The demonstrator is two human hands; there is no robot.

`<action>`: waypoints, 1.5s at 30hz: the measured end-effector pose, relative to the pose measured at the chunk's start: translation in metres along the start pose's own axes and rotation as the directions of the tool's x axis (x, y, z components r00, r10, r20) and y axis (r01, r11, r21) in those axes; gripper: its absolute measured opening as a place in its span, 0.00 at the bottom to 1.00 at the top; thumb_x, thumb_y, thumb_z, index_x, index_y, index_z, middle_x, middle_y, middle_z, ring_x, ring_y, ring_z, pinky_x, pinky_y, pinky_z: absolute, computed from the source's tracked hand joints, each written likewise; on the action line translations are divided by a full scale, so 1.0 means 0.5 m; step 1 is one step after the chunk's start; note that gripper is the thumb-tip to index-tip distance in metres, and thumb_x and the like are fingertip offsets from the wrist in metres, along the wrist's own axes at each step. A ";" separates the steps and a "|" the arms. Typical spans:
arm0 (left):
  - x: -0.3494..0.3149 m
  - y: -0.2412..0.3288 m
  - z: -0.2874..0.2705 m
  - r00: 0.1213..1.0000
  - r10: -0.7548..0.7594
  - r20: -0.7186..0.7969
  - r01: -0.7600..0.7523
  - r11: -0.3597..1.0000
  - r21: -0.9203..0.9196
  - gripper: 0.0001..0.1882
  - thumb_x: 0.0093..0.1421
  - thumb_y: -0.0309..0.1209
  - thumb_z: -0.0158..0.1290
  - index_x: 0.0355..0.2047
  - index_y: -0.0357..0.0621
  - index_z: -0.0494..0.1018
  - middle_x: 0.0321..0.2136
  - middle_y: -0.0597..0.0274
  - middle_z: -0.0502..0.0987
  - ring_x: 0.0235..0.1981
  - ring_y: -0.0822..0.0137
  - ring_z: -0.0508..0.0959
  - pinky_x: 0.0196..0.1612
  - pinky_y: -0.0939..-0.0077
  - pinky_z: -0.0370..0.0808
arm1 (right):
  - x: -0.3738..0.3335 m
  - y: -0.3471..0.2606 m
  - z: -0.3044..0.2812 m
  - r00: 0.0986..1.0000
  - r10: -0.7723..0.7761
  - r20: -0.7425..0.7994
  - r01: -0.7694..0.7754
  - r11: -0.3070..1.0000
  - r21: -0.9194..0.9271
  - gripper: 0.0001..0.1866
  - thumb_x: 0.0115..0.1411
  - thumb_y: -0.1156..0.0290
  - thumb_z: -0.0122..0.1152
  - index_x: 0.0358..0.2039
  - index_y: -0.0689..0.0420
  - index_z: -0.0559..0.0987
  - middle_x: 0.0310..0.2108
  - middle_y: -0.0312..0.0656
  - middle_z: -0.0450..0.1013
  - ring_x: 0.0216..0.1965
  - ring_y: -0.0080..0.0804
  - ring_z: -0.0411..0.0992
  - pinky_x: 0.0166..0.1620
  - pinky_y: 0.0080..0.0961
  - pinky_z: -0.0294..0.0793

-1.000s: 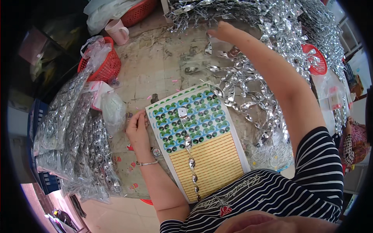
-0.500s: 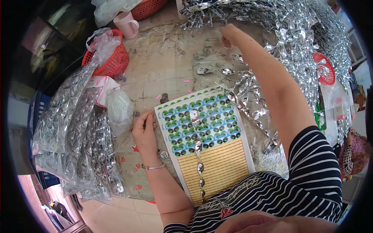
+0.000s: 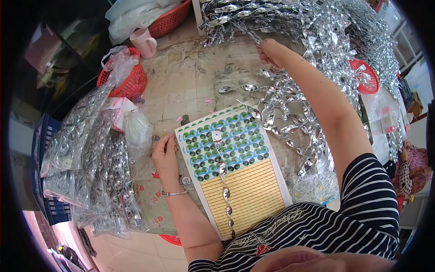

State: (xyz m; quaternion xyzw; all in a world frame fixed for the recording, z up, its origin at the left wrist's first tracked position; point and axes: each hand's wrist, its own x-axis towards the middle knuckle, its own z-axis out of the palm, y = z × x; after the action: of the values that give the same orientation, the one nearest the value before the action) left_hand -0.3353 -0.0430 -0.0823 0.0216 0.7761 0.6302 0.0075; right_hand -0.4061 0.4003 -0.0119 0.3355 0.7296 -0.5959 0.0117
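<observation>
At the far side of the table my right hand (image 3: 273,52) is closed on a silver twisted strip (image 3: 253,38), whose far part runs into the heap of silver strips (image 3: 272,25). My left hand (image 3: 165,156) rests beside the upper left edge of a stack of printed sheets (image 3: 244,186). Its fingers are curled together; anything inside them is hidden. The sheets bear rows of green and black round stickers above a yellow part with red wavy lines. One silver twisted strip (image 3: 222,168) lies lengthwise across the top sheet, its flat end among the stickers.
Loose silver spirals (image 3: 276,106) spread right of the sheets. Bagged silver strips (image 3: 99,167) cover the left side. A red basket (image 3: 131,84), a pink mug (image 3: 144,43) and a larger red basket (image 3: 170,22) stand far left. Another red basket (image 3: 368,77) is at right.
My right hand has closed on a silver strip at the heap's edge, where no strip showed in it before. My left hand stays beside the sheets. The whole view has shifted slightly.
</observation>
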 end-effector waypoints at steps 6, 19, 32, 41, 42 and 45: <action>-0.007 0.010 -0.003 1.000 -0.025 0.000 0.025 1.000 -0.016 0.09 0.59 0.26 0.51 0.39 0.38 0.76 0.30 0.67 0.76 0.29 0.79 0.72 0.32 0.87 0.69 | -0.155 0.003 0.004 0.983 -0.100 0.151 0.125 0.979 -0.164 0.12 0.60 0.64 0.40 0.28 0.56 0.70 0.14 0.37 0.64 0.11 0.26 0.60 0.11 0.28 0.53; 0.002 0.006 -0.001 0.999 0.030 0.036 -0.033 0.996 0.078 0.10 0.60 0.28 0.50 0.40 0.36 0.76 0.33 0.66 0.77 0.31 0.79 0.73 0.34 0.86 0.70 | -0.449 0.102 -0.236 0.668 -0.742 0.059 0.365 0.257 -0.895 0.25 0.57 0.68 0.57 0.55 0.60 0.66 0.48 0.50 0.66 0.48 0.41 0.66 0.50 0.33 0.67; -0.003 -0.001 -0.005 1.000 -0.005 0.030 0.003 0.998 0.056 0.10 0.60 0.28 0.51 0.40 0.36 0.76 0.33 0.65 0.77 0.32 0.78 0.74 0.35 0.86 0.71 | -0.356 0.184 0.050 0.664 -0.603 0.442 0.422 -0.185 -0.887 0.35 0.51 0.57 0.53 0.60 0.49 0.58 0.61 0.45 0.54 0.63 0.45 0.51 0.63 0.51 0.45; -0.002 0.002 0.009 0.998 0.023 0.064 -0.020 0.998 -0.053 0.11 0.60 0.27 0.51 0.40 0.33 0.75 0.33 0.63 0.77 0.31 0.77 0.74 0.35 0.85 0.71 | -0.273 0.202 -0.075 0.762 -0.620 0.185 0.133 -0.130 -0.983 0.30 0.50 0.67 0.55 0.56 0.56 0.63 0.58 0.39 0.59 0.55 0.37 0.62 0.61 0.49 0.52; -0.002 0.000 0.009 0.998 0.015 0.056 -0.011 0.998 -0.063 0.11 0.60 0.27 0.51 0.40 0.33 0.74 0.33 0.62 0.77 0.31 0.77 0.74 0.35 0.85 0.72 | -0.267 0.211 -0.079 0.748 -0.642 0.171 0.114 -0.130 -0.985 0.30 0.50 0.68 0.54 0.56 0.56 0.63 0.58 0.39 0.59 0.55 0.38 0.63 0.60 0.50 0.52; -0.002 -0.007 -0.004 0.998 0.006 0.061 -0.002 0.998 -0.068 0.12 0.60 0.27 0.51 0.41 0.31 0.74 0.33 0.62 0.76 0.31 0.76 0.74 0.35 0.85 0.72 | -0.273 0.200 -0.066 0.781 -0.604 0.161 0.123 -0.104 -0.987 0.31 0.51 0.68 0.54 0.57 0.55 0.62 0.59 0.42 0.58 0.56 0.39 0.62 0.61 0.51 0.50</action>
State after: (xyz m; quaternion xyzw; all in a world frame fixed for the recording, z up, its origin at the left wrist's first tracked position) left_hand -0.3343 -0.0456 -0.0855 0.0422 0.7537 0.6552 0.0308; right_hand -0.2374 0.3709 -0.0317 0.1075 0.9775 0.1722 -0.0569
